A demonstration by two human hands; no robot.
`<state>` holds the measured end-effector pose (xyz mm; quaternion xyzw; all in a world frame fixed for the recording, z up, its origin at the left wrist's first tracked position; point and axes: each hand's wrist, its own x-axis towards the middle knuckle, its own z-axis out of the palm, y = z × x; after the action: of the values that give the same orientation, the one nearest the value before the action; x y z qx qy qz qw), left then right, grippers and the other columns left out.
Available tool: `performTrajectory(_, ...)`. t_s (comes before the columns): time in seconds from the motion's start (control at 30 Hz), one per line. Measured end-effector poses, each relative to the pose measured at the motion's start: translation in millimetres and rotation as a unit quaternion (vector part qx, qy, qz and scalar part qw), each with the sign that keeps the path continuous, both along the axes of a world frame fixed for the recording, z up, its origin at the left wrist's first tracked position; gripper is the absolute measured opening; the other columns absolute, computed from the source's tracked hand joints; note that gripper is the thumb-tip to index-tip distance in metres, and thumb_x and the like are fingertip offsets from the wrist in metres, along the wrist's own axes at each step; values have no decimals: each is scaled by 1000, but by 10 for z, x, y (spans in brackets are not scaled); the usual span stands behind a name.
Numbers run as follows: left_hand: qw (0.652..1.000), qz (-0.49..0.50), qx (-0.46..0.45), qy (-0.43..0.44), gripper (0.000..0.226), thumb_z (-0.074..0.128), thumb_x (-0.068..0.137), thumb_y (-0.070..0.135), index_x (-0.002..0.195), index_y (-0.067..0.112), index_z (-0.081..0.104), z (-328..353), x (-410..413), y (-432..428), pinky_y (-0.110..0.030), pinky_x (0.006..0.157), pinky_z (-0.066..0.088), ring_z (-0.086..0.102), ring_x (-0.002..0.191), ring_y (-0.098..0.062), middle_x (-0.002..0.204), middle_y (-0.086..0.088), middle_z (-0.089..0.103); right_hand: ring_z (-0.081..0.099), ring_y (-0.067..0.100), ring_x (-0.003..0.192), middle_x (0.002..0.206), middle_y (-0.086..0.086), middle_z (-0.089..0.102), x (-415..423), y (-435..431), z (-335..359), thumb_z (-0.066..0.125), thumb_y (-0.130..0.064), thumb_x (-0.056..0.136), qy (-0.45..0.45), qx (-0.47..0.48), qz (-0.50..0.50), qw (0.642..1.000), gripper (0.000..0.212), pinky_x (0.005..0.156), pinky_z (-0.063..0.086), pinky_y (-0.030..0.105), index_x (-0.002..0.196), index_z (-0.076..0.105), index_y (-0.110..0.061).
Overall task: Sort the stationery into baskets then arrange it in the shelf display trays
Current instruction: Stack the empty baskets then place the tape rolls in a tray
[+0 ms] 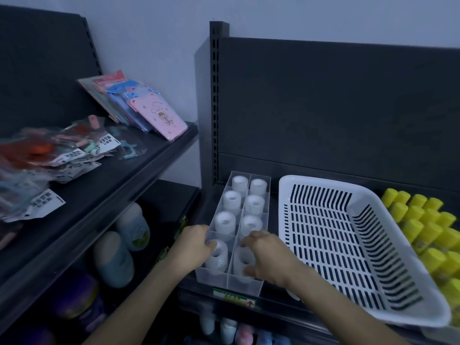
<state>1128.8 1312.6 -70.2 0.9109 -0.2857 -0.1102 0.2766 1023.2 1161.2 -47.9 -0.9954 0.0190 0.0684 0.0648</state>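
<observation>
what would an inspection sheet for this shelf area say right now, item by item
surface: dark shelf, price strip on its front edge
job's things: clear divided tray holding eight white rolls in two columns of four; white slotted basket to its right, tilted, nothing seen inside
clutter: yellow-capped sticks right of the basket; bagged packets and notebooks on the left shelf; bottles below
fingers: left hand curls onto the front-left roll; right hand pinches the front-right roll
cables: nothing seen
surroundings: pale wall, dark back panel, dim light
</observation>
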Motion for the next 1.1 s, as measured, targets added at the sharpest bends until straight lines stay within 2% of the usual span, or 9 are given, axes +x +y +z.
performTrajectory(0.13, 1000, 0, 5, -26, 22, 57, 84, 20, 66, 13, 48, 3, 25, -71, -27, 61, 43, 50, 65, -15, 71, 0, 50, 45, 21, 122, 132, 3, 50, -83, -94, 76, 65, -34, 83, -38, 65, -23, 997, 54, 103, 37, 31, 131, 50, -17)
performTrajectory(0.23, 996, -1, -36, -79, 12, 54, 88, 17, 88, 9, 63, 66, -34, -238, -33, 78, 49, 57, 87, -21, 93, -8, 57, 50, 15, 116, 126, -1, 55, -286, -351, 195, 60, -35, 88, -121, 140, -100, 978, 41, 95, 37, 19, 124, 57, -17)
performTrajectory(0.33, 990, -28, -71, -118, 17, 55, 89, 14, 74, 9, 58, 139, -201, -524, -28, 65, 38, 49, 69, -9, 77, -1, 55, 54, 11, 110, 121, -1, 59, -652, -755, 220, 55, -29, 92, -173, 142, -217, 950, 31, 85, 34, 13, 119, 60, -15)
performTrajectory(0.5, 994, -73, -34, -80, 40, 49, 91, 38, 58, 17, 45, 67, -462, -1013, -31, 65, 41, 53, 77, -20, 71, -1, 51, 56, 25, 109, 122, 10, 58, -1253, -1335, 98, 52, -20, 94, -154, 39, -373, 914, 28, 95, 46, 35, 118, 60, -9)
performTrajectory(0.6, 994, -70, 69, -43, 42, 43, 87, 58, 79, 21, 61, 65, -570, -1186, -32, 75, 48, 53, 92, -20, 92, 0, 55, 49, 28, 116, 128, 11, 51, -1393, -1462, 58, 48, -17, 94, -108, -1, -371, 922, 30, 98, 43, 37, 122, 55, -11)
performTrajectory(0.7, 990, -34, 98, -93, 31, 48, 88, 47, 99, 21, 60, 94, -649, -1297, -29, 89, 40, 43, 111, -19, 112, 1, 46, 40, 26, 128, 143, 6, 37, -1436, -1524, 49, 43, -21, 97, -80, 6, -356, 931, 37, 106, 39, 34, 134, 46, -18)
performTrajectory(0.77, 995, -11, 51, -90, 21, 51, 88, 36, 97, 19, 59, 132, -681, -1322, -28, 90, 41, 45, 108, -17, 112, 3, 48, 36, 24, 130, 147, 4, 31, -1462, -1544, 47, 41, -22, 98, -76, 13, -347, 935, 39, 107, 37, 32, 136, 43, -20)
performTrajectory(0.93, 991, 3, -128, 29, 9, 55, 88, 12, 82, 17, 60, 248, -785, -1184, -15, 54, 37, 61, 73, -11, 79, 5, 65, 29, 23, 138, 151, 5, 27, -1558, -1388, 97, 35, -16, 99, -92, 8, -328, 940, 38, 110, 33, 28, 136, 44, -15)
performTrajectory(1.1, 975, 20, -222, 17, 18, 58, 88, 8, 76, 21, 55, 452, -879, -820, -18, 53, 41, 58, 65, -3, 69, 11, 61, 29, 23, 139, 152, 9, 28, -1711, -1119, 199, 36, -11, 97, -159, 32, -348, 923, 40, 111, 33, 31, 136, 44, -12)
